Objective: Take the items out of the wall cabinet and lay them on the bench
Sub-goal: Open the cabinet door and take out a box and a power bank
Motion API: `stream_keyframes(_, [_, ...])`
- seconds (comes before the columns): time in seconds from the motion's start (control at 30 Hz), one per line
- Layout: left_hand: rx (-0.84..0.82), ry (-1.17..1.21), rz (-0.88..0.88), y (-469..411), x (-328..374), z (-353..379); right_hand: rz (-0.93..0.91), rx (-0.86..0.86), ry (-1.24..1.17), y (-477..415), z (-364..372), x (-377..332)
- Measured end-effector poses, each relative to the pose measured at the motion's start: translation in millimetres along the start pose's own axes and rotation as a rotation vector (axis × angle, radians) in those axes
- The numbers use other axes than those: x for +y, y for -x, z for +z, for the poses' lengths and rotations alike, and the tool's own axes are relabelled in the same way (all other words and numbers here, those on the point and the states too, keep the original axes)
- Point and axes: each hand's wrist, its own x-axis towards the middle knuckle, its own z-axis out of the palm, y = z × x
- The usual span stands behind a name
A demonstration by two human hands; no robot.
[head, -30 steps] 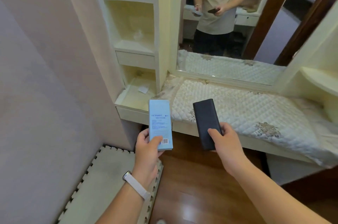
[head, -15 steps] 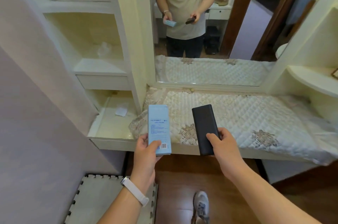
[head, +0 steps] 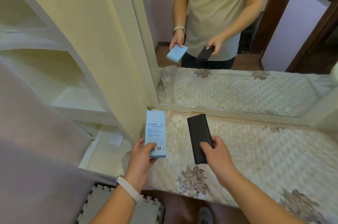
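My left hand [head: 140, 158] grips the lower end of a light blue carton [head: 155, 132] with printed text and a barcode, held above the left end of the bench. My right hand [head: 217, 154] holds the near end of a flat black rectangular block [head: 198, 136], which hovers over the bench's quilted cream cover [head: 265, 150] with brown flower patches. The open cream wall cabinet [head: 54, 77] with several shelves stands to the left; a small white scrap [head: 116, 139] lies on its lowest shelf.
A large mirror [head: 237, 86] behind the bench reflects a person holding both items. A thick cream post [head: 109, 50] separates cabinet and mirror. A grey foam mat [head: 113, 207] and dark wooden floor lie below. A lilac wall fills the left side.
I have stepped closer to the bench. Both hands, still holding the carton and black block, now hang over the quilted cover rather than in front of its edge.
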Motion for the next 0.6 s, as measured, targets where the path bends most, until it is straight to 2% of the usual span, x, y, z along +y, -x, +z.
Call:
stream_keyframes(0.17, [0.066,0.023,-0.079,-40,3,13,0.094,-0.072,0.04,-51,3,5])
stream_keyframes(0.3, [0.102,-0.049,-0.138,-62,-5,15,0.179,-0.11,0.029,-77,16,15])
stream_keyframes(0.6, [0.054,-0.089,-0.235,-126,-18,29,0.352,-0.103,-0.045,-126,56,30])
